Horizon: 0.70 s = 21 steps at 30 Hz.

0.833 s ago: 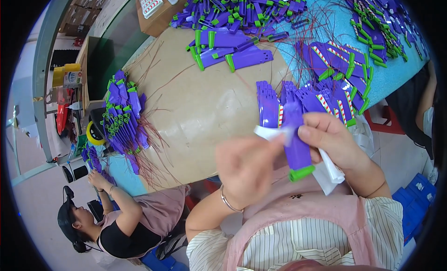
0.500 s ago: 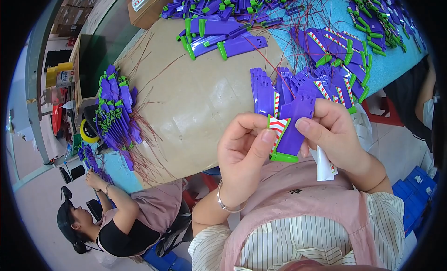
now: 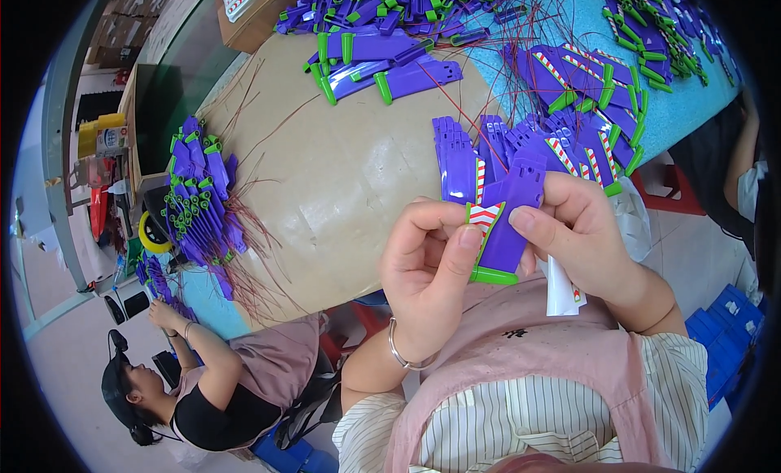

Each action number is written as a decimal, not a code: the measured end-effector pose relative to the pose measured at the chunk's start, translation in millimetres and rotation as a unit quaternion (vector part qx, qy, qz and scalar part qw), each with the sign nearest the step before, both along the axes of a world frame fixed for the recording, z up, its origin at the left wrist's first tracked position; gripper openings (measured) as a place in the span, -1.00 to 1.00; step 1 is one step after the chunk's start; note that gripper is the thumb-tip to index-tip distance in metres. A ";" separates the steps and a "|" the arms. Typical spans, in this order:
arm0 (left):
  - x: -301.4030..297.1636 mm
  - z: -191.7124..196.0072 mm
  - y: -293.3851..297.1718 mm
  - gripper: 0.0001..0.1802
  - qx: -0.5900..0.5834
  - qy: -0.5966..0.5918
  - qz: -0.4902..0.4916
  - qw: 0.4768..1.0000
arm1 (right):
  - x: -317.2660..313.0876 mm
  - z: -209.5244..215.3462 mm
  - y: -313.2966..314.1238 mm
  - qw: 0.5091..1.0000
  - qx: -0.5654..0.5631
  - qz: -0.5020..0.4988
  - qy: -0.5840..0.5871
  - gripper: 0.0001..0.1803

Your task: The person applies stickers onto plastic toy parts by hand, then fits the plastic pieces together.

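Presently, purple piece (image 3: 508, 241): held up in both hands, its green end toward the person.
Striped sticker (image 3: 486, 217): seemingly being aligned along the left edge; next seems to call for pressing flat.
Left hand (image 3: 427, 261): grip pinched at the sticker's edge, thumb uppermost.
Right hand (image 3: 586, 241): grip clamped on the piece, thumb over its face.
White backing sheet (image 3: 560, 292): hanging below the right hand.
Tabletop (image 3: 350, 196): beyond both hands.
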<state>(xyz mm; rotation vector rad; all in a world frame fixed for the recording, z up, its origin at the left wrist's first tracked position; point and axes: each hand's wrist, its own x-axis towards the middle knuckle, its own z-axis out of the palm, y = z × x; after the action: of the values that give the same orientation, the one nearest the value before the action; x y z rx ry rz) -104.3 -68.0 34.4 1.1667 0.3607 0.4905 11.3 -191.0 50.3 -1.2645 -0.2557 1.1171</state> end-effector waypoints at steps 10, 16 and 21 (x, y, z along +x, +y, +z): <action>-0.3 -6.8 -0.2 -0.82 0.093 0.011 0.029 0.995 | -1.2 -6.5 -1.8 1.000 0.020 -0.011 -0.007 -0.76; 8.9 2.2 1.1 -0.62 0.241 0.054 0.023 0.969 | -3.2 -9.0 -6.9 0.982 0.084 0.009 -0.166 -0.82; 8.2 0.8 2.6 -0.66 0.267 0.016 -0.006 0.963 | -5.5 -4.8 -6.3 0.988 0.092 0.048 -0.117 -0.82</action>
<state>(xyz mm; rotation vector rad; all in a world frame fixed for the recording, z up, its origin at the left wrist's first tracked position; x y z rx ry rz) -96.1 -65.3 35.2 1.7007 0.2539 0.5784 5.8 -197.2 45.5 -1.2271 -0.5897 1.0010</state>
